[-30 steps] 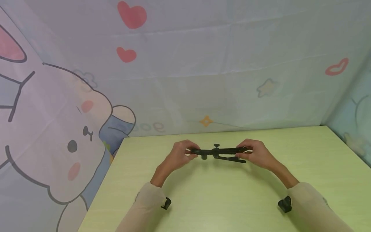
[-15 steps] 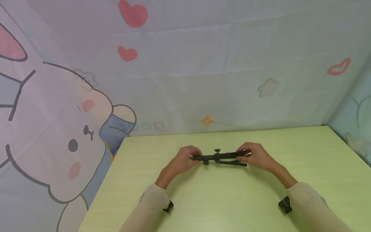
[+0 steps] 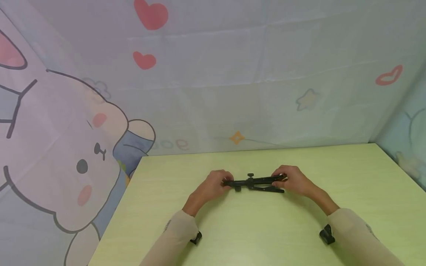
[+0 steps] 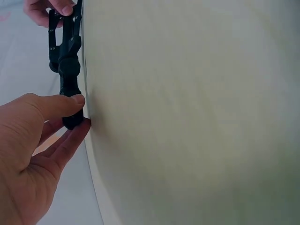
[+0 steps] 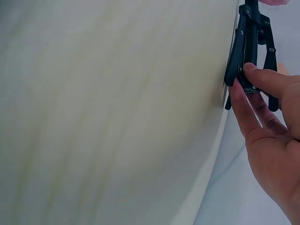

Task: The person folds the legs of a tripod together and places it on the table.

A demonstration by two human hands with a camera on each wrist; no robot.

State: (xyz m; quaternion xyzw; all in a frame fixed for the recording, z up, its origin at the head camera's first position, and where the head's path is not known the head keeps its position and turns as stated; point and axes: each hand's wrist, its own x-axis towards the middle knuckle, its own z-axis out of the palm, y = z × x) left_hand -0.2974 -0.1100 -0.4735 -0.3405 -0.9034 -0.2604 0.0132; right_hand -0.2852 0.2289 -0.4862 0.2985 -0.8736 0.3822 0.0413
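Observation:
A small black tripod (image 3: pixel 240 183) with folded legs and side knobs lies crosswise between my hands, low over the far half of the table. My left hand (image 3: pixel 215 184) pinches its left end; in the left wrist view the thumb presses on top of the dark tip (image 4: pixel 71 121) with fingers below. At the leg end, my right hand (image 3: pixel 295 180) grips the tripod. The right wrist view shows the thumb and fingers around the middle of the legs (image 5: pixel 236 58), with one leg standing slightly apart. Whether the tripod touches the tabletop, I cannot tell.
The light yellow-green table (image 3: pixel 259 229) ends at a cloth backdrop (image 3: pixel 213 92) with printed hearts and a rabbit. Black wrist mounts (image 3: pixel 327 234) sit at both sleeves, near the table surface.
Both hands have lowered the tripod slightly toward me in the head view. The left hand has shifted a little right, and its fingers now cover more of the tripod's end.

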